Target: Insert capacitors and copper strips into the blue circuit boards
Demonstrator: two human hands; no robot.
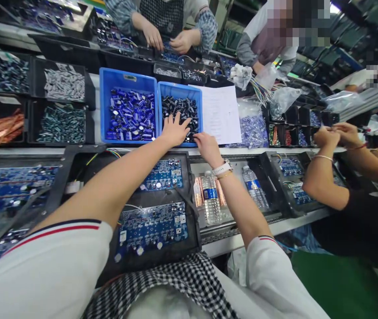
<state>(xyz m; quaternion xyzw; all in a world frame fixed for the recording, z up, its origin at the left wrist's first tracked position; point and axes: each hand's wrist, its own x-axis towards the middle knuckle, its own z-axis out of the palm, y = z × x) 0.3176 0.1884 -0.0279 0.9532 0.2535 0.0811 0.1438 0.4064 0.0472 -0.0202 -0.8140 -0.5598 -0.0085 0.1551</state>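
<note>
My left hand (pixel 175 129) reaches into the smaller blue bin (pixel 200 104), its fingers spread over a heap of black cylindrical capacitors (pixel 178 104). Just outside that bin's front right corner is my right hand (pixel 206 145), thumb and fingertips drawn together; anything between them is too small to make out. Below my forearms lies a black tray (pixel 193 235) with blue circuit boards (pixel 156 226) fitted with small parts. My left forearm covers part of the tray and its upper board.
A larger blue bin (pixel 102 108) holds blue capacitors. Printed paper (pixel 224 113) lies right of the bins. Black bins of parts (pixel 63 84) stand at left. Two water bottles (pixel 211 197) lie between trays. Co-workers' hands (pixel 328 135) are at right, another's (pixel 182 42) across the bench.
</note>
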